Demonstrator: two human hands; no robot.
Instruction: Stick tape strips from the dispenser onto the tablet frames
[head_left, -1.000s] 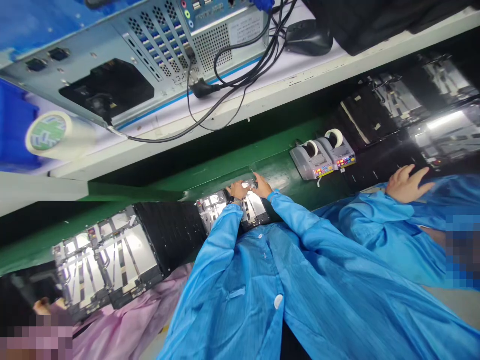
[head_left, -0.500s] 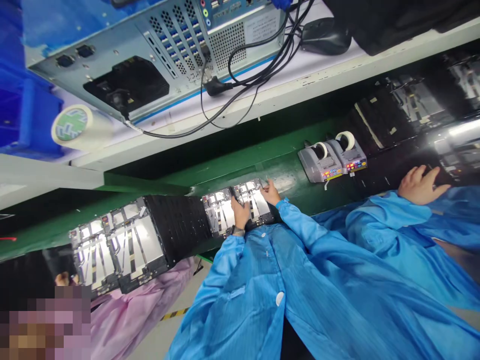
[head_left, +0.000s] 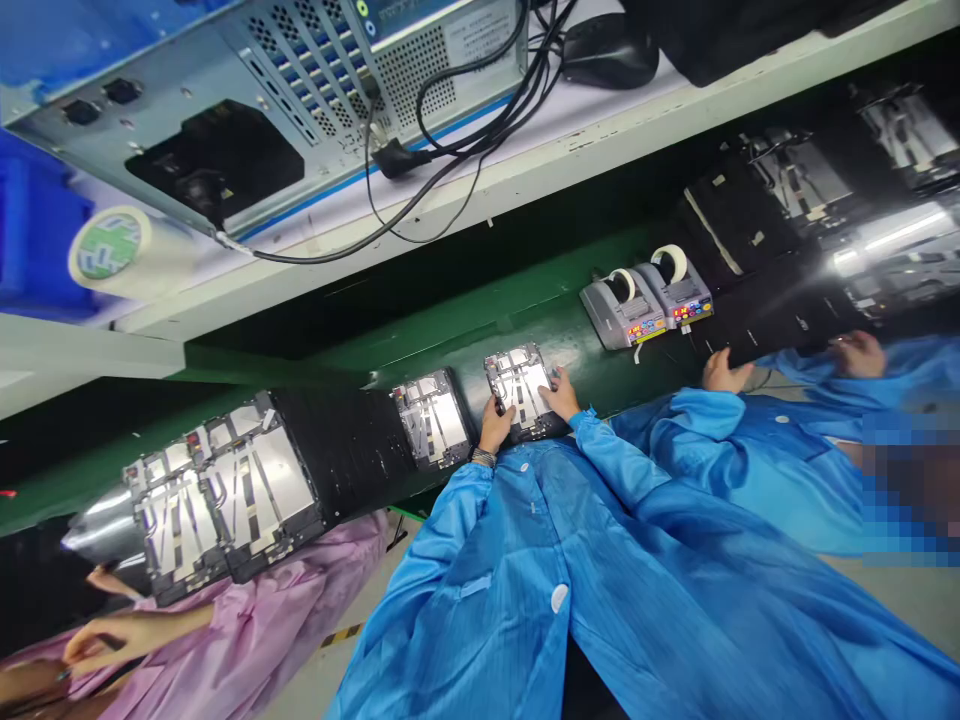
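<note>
My left hand (head_left: 495, 423) and my right hand (head_left: 559, 393) grip opposite sides of a small metal device frame (head_left: 519, 388) with dark strips across it, resting on a green conveyor belt (head_left: 517, 335). Just left of it lies a similar metal frame (head_left: 433, 418), apart from my hands. Further left, a black-backed panel (head_left: 345, 455) adjoins a double row of silver frames (head_left: 225, 490). A watch (head_left: 484, 457) shows on my left wrist, and blue sleeves cover both my arms.
A co-worker's hands (head_left: 724, 372) in blue sleeves hold a long black panel (head_left: 780, 310) at right. Twin tape dispensers (head_left: 645, 305) stand beside the belt. Above sit a computer case (head_left: 225, 130), cables, a mouse (head_left: 607, 50), a film roll (head_left: 109, 255). A pink-sleeved co-worker's hand (head_left: 112, 635) shows lower left.
The frame in my hands has shifted right, away from the neighbouring frame. My hands have spread to its sides. The blue-sleeved co-worker's hands now hold the long black panel.
</note>
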